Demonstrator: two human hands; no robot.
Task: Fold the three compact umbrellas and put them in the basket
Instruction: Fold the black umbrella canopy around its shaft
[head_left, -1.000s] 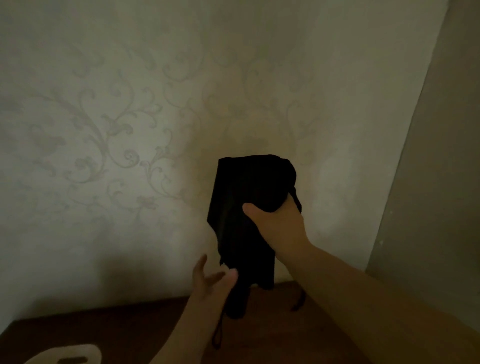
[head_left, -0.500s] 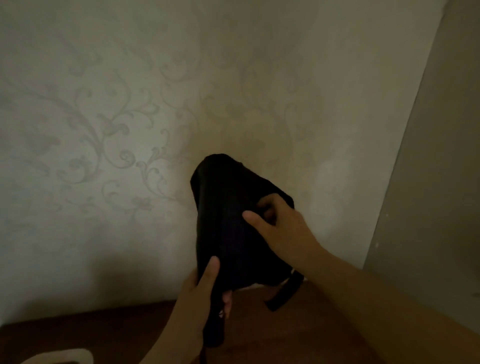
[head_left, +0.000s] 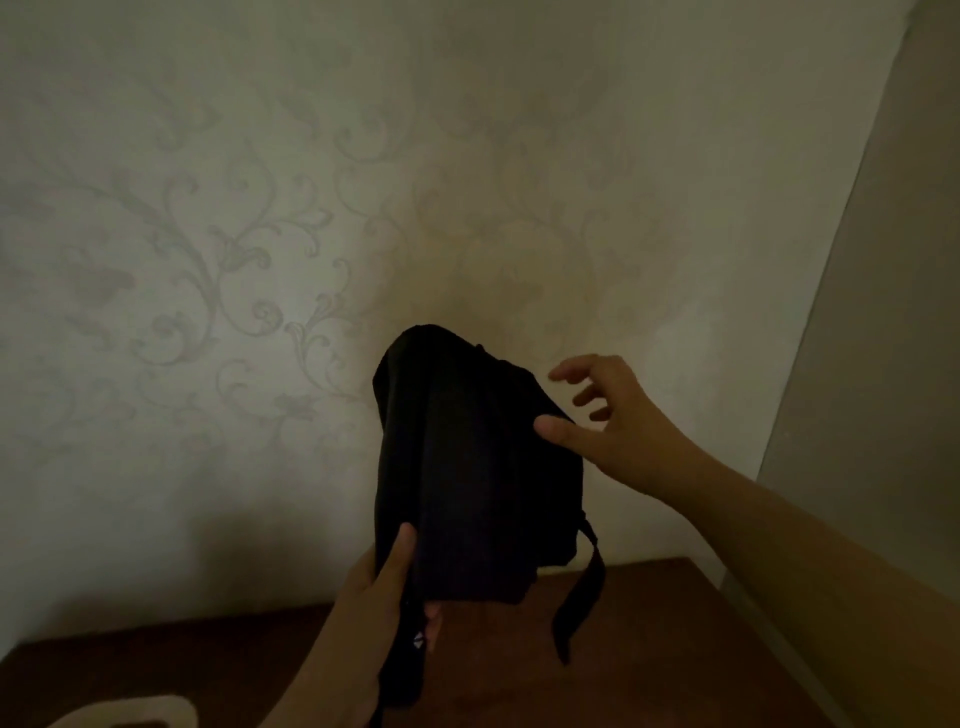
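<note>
Black umbrella (head_left: 467, 467) gripped low by left hand (head_left: 374, 597), right hand (head_left: 613, 415) fingers spread, thumb seemingly touching it.

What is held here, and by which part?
The left hand grips the black umbrella at its lower end, by the handle. The right hand only touches its canopy.

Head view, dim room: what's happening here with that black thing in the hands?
A person is folding a black compact umbrella, held upright above a dark wooden table. The left hand grips it near the handle at the bottom. The right hand is open beside the canopy, thumb touching the fabric, fingers spread off it. The closing strap hangs loose, so the umbrella is not wrapped yet. A pale rim shows at the lower left, possibly the basket.
</note>
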